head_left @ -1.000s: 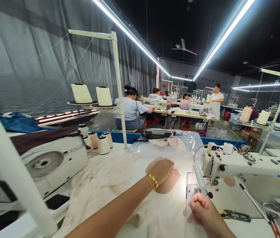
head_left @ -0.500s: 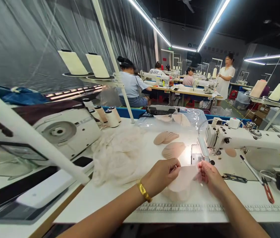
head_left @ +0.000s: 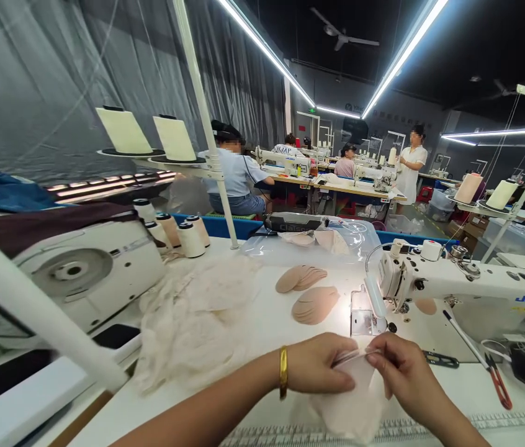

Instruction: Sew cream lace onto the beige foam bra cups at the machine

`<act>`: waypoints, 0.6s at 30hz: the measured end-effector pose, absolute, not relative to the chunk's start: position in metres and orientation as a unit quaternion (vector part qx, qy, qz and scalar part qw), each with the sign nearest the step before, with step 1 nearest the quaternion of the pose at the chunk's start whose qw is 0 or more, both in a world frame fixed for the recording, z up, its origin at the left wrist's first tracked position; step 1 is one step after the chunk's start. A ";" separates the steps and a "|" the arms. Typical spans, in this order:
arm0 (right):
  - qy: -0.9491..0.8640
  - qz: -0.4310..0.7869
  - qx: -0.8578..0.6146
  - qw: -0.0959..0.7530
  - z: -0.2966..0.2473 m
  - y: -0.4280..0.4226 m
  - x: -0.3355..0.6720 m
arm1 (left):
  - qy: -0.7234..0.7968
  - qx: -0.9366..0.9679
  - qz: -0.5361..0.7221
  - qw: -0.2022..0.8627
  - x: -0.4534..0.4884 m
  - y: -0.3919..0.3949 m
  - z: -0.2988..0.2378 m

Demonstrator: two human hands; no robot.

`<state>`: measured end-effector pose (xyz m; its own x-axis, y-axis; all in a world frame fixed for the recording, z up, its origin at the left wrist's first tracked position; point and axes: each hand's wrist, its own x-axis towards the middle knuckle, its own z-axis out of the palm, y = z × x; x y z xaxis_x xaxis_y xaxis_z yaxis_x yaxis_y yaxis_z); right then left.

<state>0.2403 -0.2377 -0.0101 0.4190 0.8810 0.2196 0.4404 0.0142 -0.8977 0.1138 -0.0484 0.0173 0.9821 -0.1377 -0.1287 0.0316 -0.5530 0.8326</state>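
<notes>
Between my hands is a pale pink fabric piece [head_left: 353,403], its upper edge pinched and its lower part hanging over the table. My left hand [head_left: 323,366], with a gold bracelet at the wrist, grips that edge between thumb and fingers. Close beside it, my right hand [head_left: 399,366] pinches the same edge with thumb and forefinger. Just beyond the fingertips is the lit needle area of a white JUKI sewing machine [head_left: 467,270]. Two fanned stacks of beige oval pads, a nearer stack [head_left: 316,305] and a farther stack [head_left: 300,279], lie left of the needle.
Crumpled cream fabric [head_left: 197,316] covers the table's left part. Red-handled thread snips [head_left: 499,385] and a black tool [head_left: 442,359] lie right of my right hand. A ruler strip [head_left: 411,428] runs along the front. Thread cones [head_left: 192,239] stand behind; several people sit or stand farther back.
Both hands have come closer together along the fabric's edge and slightly nearer me. The fabric now hangs bunched rather than spread flat. The camera view has tilted up and shifted right.
</notes>
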 end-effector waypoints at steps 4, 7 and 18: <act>-0.518 0.035 -0.690 0.504 -0.021 -0.230 0.247 | 0.042 0.956 0.047 0.285 0.114 -0.032 0.012; -0.581 -0.073 -0.661 0.468 -0.034 -0.215 0.254 | 0.050 0.983 0.170 0.039 0.111 -0.022 0.008; -0.738 -0.097 -0.630 0.221 -0.068 -0.218 0.315 | -0.140 0.977 0.151 -0.050 0.155 -0.055 -0.021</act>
